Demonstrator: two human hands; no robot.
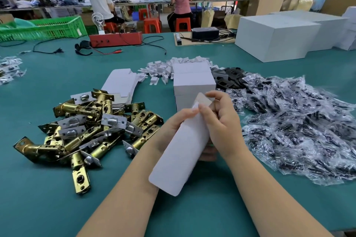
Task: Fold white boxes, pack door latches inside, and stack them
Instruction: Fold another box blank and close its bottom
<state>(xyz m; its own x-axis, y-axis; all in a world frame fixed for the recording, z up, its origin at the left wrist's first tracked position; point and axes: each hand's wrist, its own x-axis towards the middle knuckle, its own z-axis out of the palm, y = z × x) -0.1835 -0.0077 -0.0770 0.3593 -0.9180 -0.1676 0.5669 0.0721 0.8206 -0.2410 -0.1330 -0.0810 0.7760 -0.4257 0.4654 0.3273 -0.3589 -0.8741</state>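
Above the tabletop's near middle, white box (181,146) gripped by left hand (173,123) and right hand (221,121), end flap pinched. Risk: flap creasing or buckling sideways; box slipping onto door latches (86,127).

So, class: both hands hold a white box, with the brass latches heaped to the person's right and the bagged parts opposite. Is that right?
Not quite. The head view shows both hands holding the white box, but the brass latches lie on the person's left; the bagged parts are on the right.
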